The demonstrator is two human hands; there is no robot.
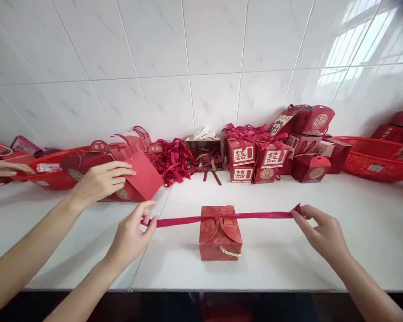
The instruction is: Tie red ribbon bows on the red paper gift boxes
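A small red gift box (220, 251) stands upright on the white table, a twisted cream cord hanging at its front. Across its top runs a dark red ribbon (265, 215), crossed in a knot at the middle of the lid and stretched out nearly level to both sides. My left hand (130, 232) pinches the left end of the ribbon, to the left of the box. At the other end, my right hand (324, 230) is closed on the ribbon between thumb and fingers. Neither hand touches the box itself.
A co-worker's hand (102, 181) holds a red box (143, 175) close beyond my left hand. Behind lie a heap of red ribbons (176, 160), an open carton (205, 156), stacked red boxes (265, 161) and a red basket (378, 158). The table's front edge (201, 290) is near.
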